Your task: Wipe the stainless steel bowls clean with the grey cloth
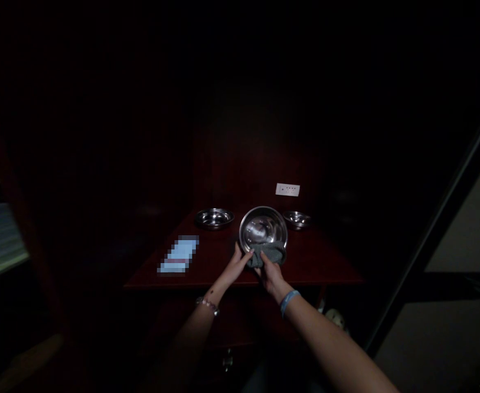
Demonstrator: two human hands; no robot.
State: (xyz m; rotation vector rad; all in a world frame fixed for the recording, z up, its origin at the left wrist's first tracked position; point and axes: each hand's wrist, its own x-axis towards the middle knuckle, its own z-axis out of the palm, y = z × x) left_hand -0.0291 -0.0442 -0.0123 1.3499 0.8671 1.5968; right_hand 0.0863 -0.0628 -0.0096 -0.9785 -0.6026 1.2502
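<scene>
A shiny metal bowl (263, 226) is tilted up over the dark red desk, its inside facing me. My left hand (238, 263) grips the bowl's lower left rim, thumb on the rim and fingers behind it. My right hand (271, 273) is closed on a grey-green cloth (273, 253), which is folded over the bowl's lower right rim; the thumb presses on the cloth and the other fingers are mostly hidden. Behind the held bowl, a second metal bowl (214, 218) rests at the left and a third metal bowl (297, 219) at the right.
The dark red desk (317, 262) has a front edge below my hands and a drawer handle (228, 360) beneath. A blurred-out light blue flat item (179, 255) lies at the desk's left. A white power socket (288, 189) is on the back panel. The surroundings are very dark.
</scene>
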